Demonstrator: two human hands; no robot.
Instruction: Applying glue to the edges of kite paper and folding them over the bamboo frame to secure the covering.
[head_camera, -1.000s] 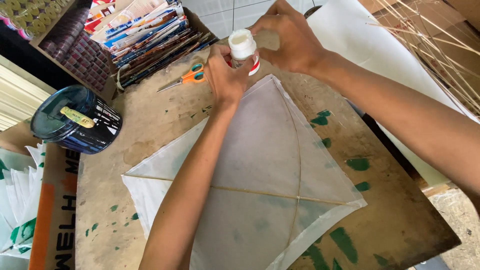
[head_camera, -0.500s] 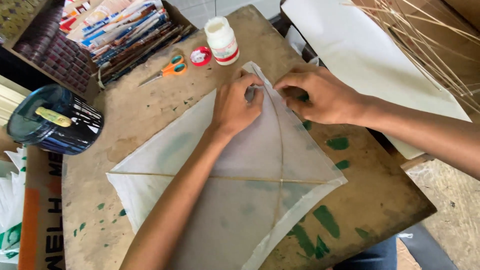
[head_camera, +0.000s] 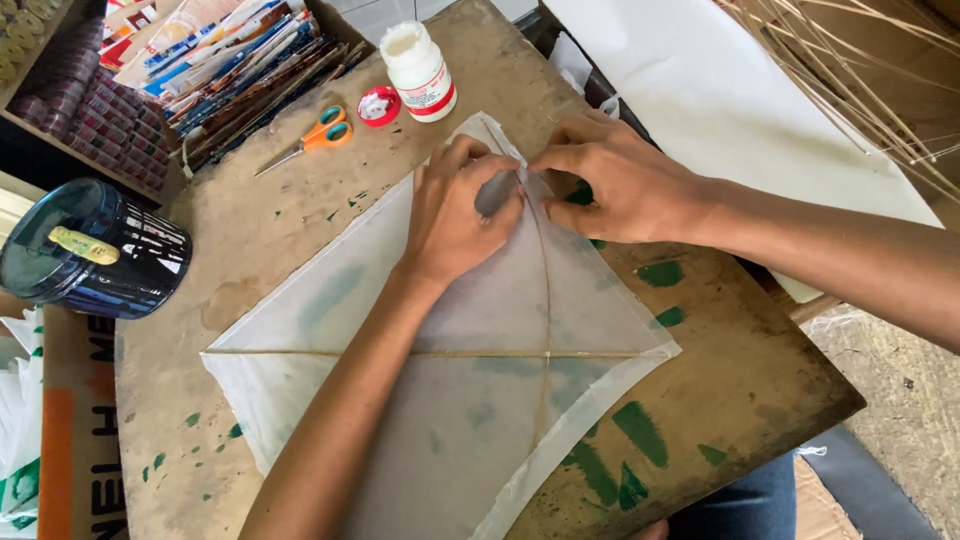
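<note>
A thin translucent white paper kite (head_camera: 440, 400) with crossed stick spars lies flat on a worn wooden table (head_camera: 270, 230). My left hand (head_camera: 455, 215) presses on the paper near the kite's upper tip, fingers curled at the upright spar. My right hand (head_camera: 610, 180) pinches the paper edge just right of that spar, fingertips meeting those of the left hand. Behind the tip stands an open white glue bottle (head_camera: 420, 70), its red cap (head_camera: 379, 105) lying beside it.
Orange-handled scissors (head_camera: 312, 138) lie left of the cap. A dark blue round tin (head_camera: 95, 250) sits at the table's left edge. Stacked coloured papers (head_camera: 230, 60) fill the back left. A white sheet (head_camera: 740, 90) and thin sticks (head_camera: 860, 70) lie to the right.
The glue bottle left my hands and now stands on the table. Both hands came down onto the kite's upper tip and drew closer together at the spar.
</note>
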